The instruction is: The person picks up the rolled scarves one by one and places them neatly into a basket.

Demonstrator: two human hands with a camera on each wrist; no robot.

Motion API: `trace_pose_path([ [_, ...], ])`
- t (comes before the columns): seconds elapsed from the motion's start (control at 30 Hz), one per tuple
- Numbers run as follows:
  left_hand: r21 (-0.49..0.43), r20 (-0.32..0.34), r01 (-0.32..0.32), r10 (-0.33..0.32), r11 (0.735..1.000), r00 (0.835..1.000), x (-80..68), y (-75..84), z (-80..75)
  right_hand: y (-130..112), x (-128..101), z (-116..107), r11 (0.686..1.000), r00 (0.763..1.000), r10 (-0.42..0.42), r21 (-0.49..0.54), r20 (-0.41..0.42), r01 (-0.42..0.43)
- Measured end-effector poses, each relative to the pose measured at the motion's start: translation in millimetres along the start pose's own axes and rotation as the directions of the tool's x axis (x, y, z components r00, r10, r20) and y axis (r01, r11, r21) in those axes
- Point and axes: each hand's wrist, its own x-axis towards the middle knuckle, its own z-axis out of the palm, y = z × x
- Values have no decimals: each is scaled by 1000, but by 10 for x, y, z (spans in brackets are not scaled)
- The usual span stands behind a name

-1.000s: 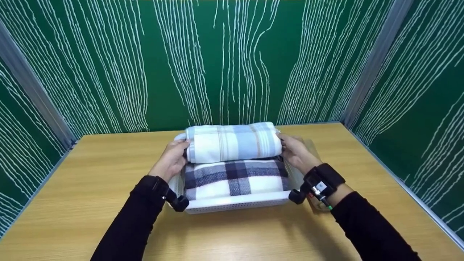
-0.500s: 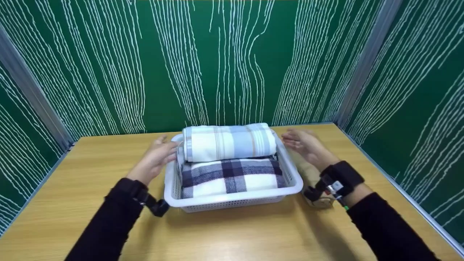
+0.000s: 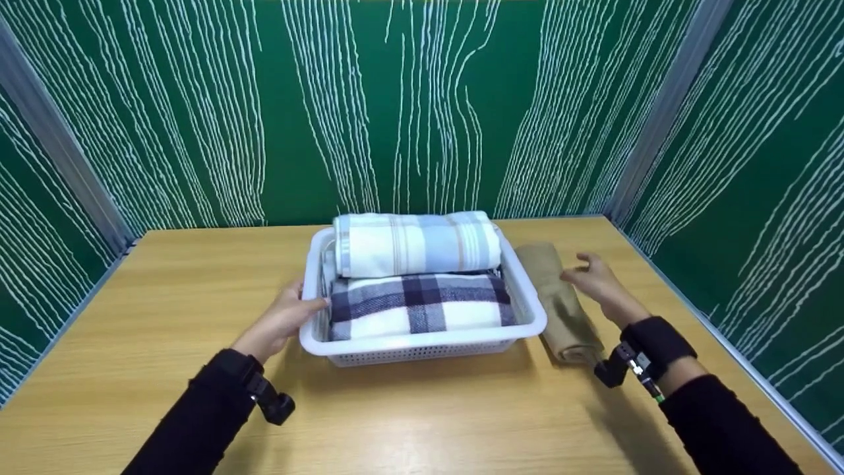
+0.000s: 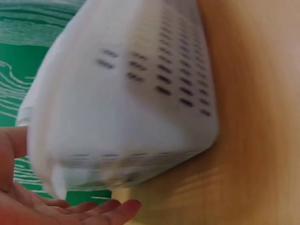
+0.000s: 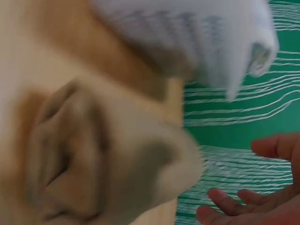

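Brown roll (image 3: 559,303), centre-right: likely soft, light; grasp mid-length.
Your right hand (image 3: 605,289): fingers parted, empty.
Left hand (image 3: 282,322): straight fingers, thumb at basket (image 3: 425,341) rim.

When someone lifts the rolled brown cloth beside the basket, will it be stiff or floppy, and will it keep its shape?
The rolled brown cloth is probably floppy: its surface looks dented, so it may sag if lifted by one end. It might also loosen, because the near end shows layers with gaps between.
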Motion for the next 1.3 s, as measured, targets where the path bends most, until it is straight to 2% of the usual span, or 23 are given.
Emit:
trace_pose_path([
  [0.1,-27,-50,-53,51,998,997,54,-82,79,145,29,56,990,998,-52,-132,19,54],
  [0.23,-31,-129,-102,97,994,987,101,-136,160,291,90,180,929,987,-158,-341,-12,144],
  [0.3,-25,-159,-133,127,991,979,112,-150,186,341,128,247,899,980,-200,-404,-27,172],
  [0.4,-11,-189,-153,148,988,971,107,-194,214,430,161,349,862,977,-213,-475,-24,177],
  [0.53,-12,-190,-135,130,991,973,106,-204,222,507,182,422,800,981,-190,-584,-28,138],
  [0.6,-12,-192,-132,127,991,973,111,-199,216,527,188,441,784,983,-183,-607,-28,129],
  [0.8,-17,-200,-117,112,993,973,124,-208,186,550,221,499,780,980,-195,-612,-36,132],
  [1.07,-32,-211,-117,108,993,972,137,-191,216,553,168,436,769,981,-194,-625,-28,135],
  [1.23,-30,-216,-118,109,993,970,126,-218,205,612,130,409,743,969,-245,-635,40,214],
  [1.3,-26,-219,-117,108,993,970,121,-227,195,632,99,395,743,964,-254,-624,73,243],
])
